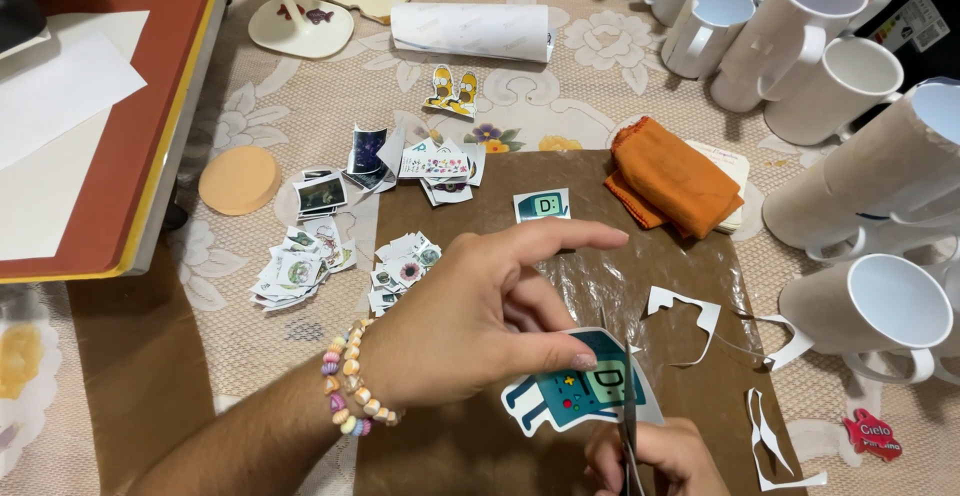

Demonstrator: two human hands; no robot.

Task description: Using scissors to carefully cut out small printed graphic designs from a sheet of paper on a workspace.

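Observation:
My left hand [480,316], with a bead bracelet at the wrist, pinches a teal cartoon-figure paper cutout [572,394] between thumb and fingers above the brown sheet [480,206]. My right hand [655,456] is at the bottom edge, gripping dark scissors [628,426] whose blades stand upright against the cutout's right edge. White paper trimmings [685,306] lie on the sheet just right of the cutout. A small teal sticker [541,205] lies farther up the sheet.
Piles of small cut pictures [300,266] lie left of the sheet. A folded orange cloth [675,184] lies at upper right, with several white mugs [880,306] along the right side. A heat press [100,116] stands at left, a paper roll [470,30] at the back.

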